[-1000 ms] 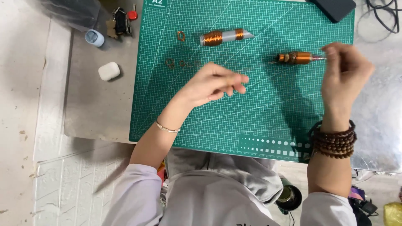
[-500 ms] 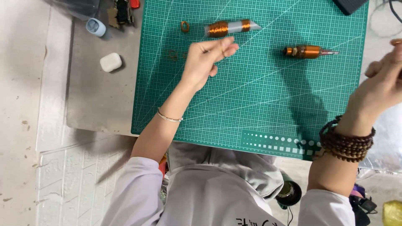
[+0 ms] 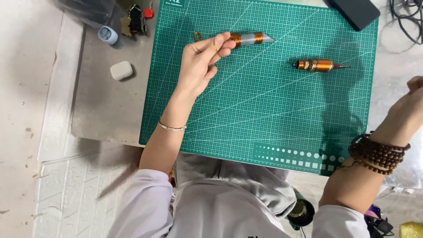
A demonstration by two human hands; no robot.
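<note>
Our left hand [image 3: 200, 66] pinches the copper-wound tube [image 3: 249, 39] near the green mat's [image 3: 264, 114] far edge; whether our right hand [image 3: 407, 112], off the right edge, grips anything we cannot tell.

light: bright, even | shadows: soft, on green cutting mat [image 3: 264, 114] | focus: sharp | glare: faint

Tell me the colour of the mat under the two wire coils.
Green, with a white grid and diagonal lines, on the cutting mat; seen in the head view.
</note>
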